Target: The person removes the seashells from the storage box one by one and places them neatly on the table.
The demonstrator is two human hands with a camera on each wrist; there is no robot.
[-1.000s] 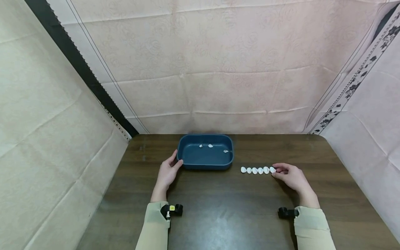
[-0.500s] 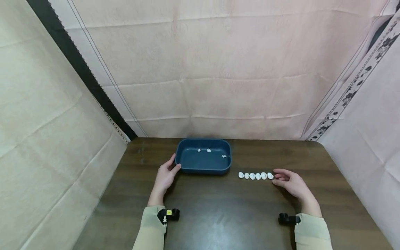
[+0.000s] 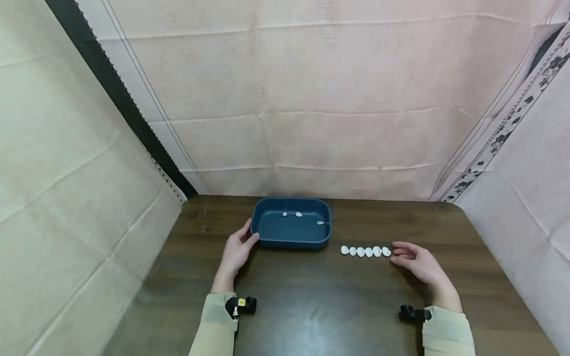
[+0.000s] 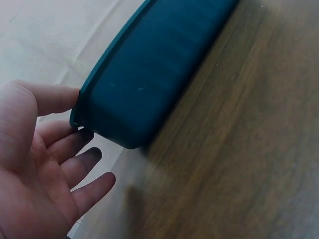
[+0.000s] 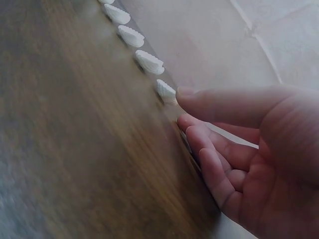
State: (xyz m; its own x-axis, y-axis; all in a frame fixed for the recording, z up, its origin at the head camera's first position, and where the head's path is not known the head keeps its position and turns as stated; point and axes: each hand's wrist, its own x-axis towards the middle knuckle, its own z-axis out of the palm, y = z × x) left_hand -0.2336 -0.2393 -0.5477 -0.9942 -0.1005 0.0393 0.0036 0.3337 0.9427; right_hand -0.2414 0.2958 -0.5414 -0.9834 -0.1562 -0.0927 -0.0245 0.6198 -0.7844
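In the head view, a row of several white seashells (image 3: 365, 251) lies on the wooden table. My right hand (image 3: 416, 262) is just right of the last shell, thumb and index finger apart, fingers loosely bent. The right wrist view shows the thumb tip close by the end shell (image 5: 166, 91); whether they touch, I cannot tell. A dark blue rectangular tray (image 3: 291, 243) stands left of the row, with small shells (image 3: 299, 214) inside. My left hand (image 3: 237, 251) touches the tray's left end from outside with thumb and index finger, its other fingers spread in the left wrist view.
The table (image 3: 311, 296) has its far edge against a hanging pale cloth (image 3: 311, 113). More cloth hangs at the left and right sides. A black camera mount (image 3: 240, 305) sits on each wrist.
My right hand has let go of the end shell and drawn slightly right. The left hand stays against the tray. The head view has shifted slightly.
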